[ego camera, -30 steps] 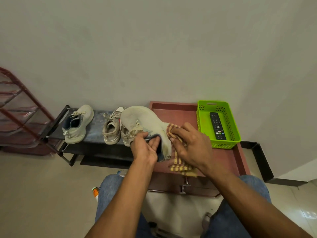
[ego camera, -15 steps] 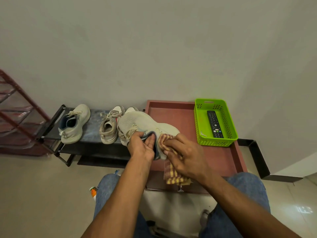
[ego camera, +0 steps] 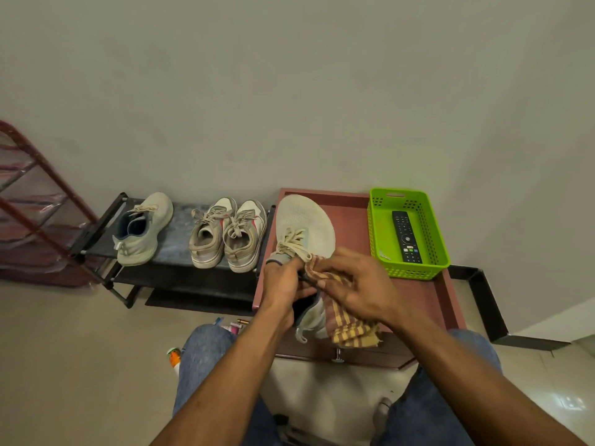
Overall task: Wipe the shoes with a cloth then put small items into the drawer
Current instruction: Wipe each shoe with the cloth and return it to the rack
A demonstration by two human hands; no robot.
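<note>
**A:** what's in the containers right now?

**B:** your green perforated plastic basket [ego camera: 406,234] holds one black remote [ego camera: 406,237], flat on the bottom. It sits on the reddish-brown cabinet top [ego camera: 354,214], which has a raised rim.

**A:** and the shoe?

**B:** the pale knit sneaker [ego camera: 304,228] is over that top, toe toward the wall. Your left hand [ego camera: 283,286] has its fingers wrapped round the collar. Your right hand [ego camera: 352,286] pinches the striped woven cloth [ego camera: 349,328] against the shoe's heel side. Three more sneakers sit on the black rack [ego camera: 180,275].
</note>
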